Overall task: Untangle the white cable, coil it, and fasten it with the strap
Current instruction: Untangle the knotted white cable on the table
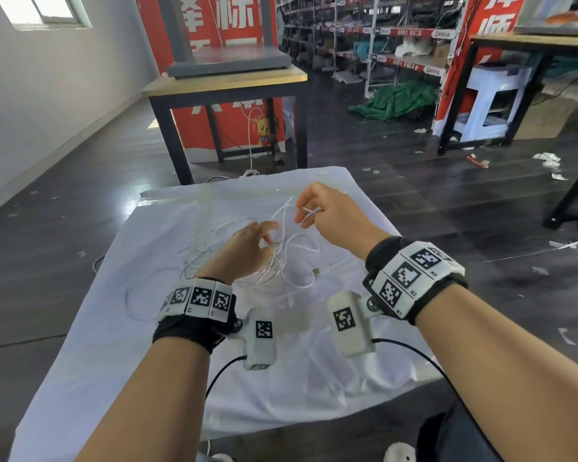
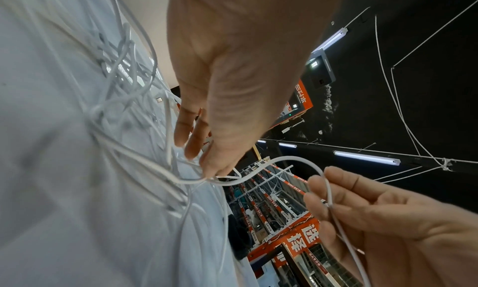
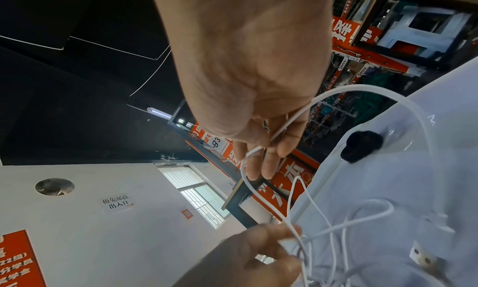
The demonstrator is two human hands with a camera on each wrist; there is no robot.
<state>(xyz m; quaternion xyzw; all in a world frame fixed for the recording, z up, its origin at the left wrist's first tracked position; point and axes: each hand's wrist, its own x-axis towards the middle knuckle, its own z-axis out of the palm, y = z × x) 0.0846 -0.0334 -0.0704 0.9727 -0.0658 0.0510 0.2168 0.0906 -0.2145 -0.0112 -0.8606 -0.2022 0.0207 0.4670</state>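
Observation:
A thin white cable (image 1: 281, 213) lies in a loose tangle on a table under a white cloth (image 1: 147, 361). My left hand (image 1: 270, 241) pinches a strand just above the tangle (image 2: 124, 86). My right hand (image 1: 306, 213) is raised further back and pinches the same cable (image 3: 362, 86). A short arc of cable (image 2: 292, 158) runs between the two hands. One metal USB plug (image 1: 316, 271) rests free on the cloth below the right hand. On the cloth lies a small black fuzzy lump (image 3: 362, 148); I cannot tell whether it is the strap.
Beyond the cloth stands a wooden table with black legs (image 1: 227, 85) in front of a red banner. Shelving (image 1: 381, 45) fills the back. Another table (image 1: 531, 41) is at the right. The dark floor is littered with scraps and a green sheet (image 1: 394, 101).

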